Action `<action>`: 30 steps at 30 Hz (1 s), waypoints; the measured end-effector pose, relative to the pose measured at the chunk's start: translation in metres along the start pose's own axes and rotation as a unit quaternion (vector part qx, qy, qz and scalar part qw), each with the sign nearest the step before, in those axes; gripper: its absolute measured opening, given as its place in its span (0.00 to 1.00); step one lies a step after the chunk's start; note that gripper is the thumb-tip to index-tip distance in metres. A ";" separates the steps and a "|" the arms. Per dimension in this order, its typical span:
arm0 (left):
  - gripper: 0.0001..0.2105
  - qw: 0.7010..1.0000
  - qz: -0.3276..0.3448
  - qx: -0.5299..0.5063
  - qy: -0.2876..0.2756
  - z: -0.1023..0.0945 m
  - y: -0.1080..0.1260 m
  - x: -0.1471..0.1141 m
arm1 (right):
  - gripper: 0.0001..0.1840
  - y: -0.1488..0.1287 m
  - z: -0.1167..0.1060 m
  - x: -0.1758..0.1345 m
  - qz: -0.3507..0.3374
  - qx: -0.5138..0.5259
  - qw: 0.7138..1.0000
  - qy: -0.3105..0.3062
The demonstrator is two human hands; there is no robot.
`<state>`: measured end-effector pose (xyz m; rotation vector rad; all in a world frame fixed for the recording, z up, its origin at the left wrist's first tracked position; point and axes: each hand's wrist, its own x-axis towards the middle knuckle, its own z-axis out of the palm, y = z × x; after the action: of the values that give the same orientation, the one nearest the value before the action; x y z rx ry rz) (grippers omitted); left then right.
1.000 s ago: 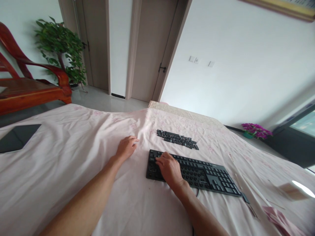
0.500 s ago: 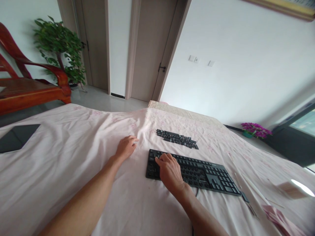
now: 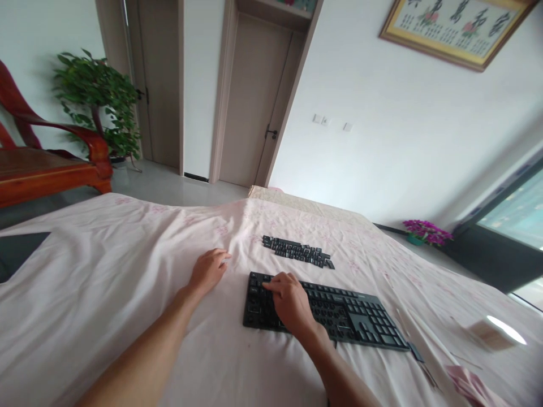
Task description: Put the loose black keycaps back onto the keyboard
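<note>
A black keyboard (image 3: 360,308) lies on the pink-white floral cloth, with many keycaps off in its main section. Over its left part is my right hand (image 3: 291,302), one fingertip touching the upper-left keys and the other fingers curled together. Whatever those fingers may hold is hidden. My left hand (image 3: 207,271) rests on the cloth to the left of the keyboard, fingers loosely bent and slightly apart, nothing visible in it. Behind the keyboard, loose black keycaps (image 3: 297,252) lie grouped in rows.
A thin tool with a dark handle (image 3: 416,353) lies off the keyboard's right corner. Beyond it are a pink cloth (image 3: 470,384) and a roll of tape (image 3: 498,333). A dark flat panel (image 3: 21,254) lies at the far left. A wooden chair (image 3: 55,164) stands beyond the cloth.
The view has tilted up slightly, so everything sits lower in the picture. My right hand stays at the keyboard's upper-left keys; my left hand keeps its place on the cloth.
</note>
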<state>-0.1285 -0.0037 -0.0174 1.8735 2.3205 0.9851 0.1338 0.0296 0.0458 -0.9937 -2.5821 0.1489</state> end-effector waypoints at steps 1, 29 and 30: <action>0.16 1.000 0.003 0.000 -0.001 0.000 0.000 0.000 | 0.19 0.009 -0.001 0.006 0.015 0.009 1.000 0.020; 0.17 1.000 -0.003 -0.004 -0.014 0.001 -0.001 0.002 | 0.15 0.071 0.035 0.109 0.064 -0.227 0.972 0.004; 0.17 1.000 -0.003 -0.004 -0.015 0.001 -0.001 0.002 | 0.15 0.072 0.035 0.109 0.063 -0.227 0.972 0.002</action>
<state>-0.1300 -0.0021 -0.0178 1.8652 2.3017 0.9576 0.0907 0.1567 0.0296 -1.3096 -2.6028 -0.4315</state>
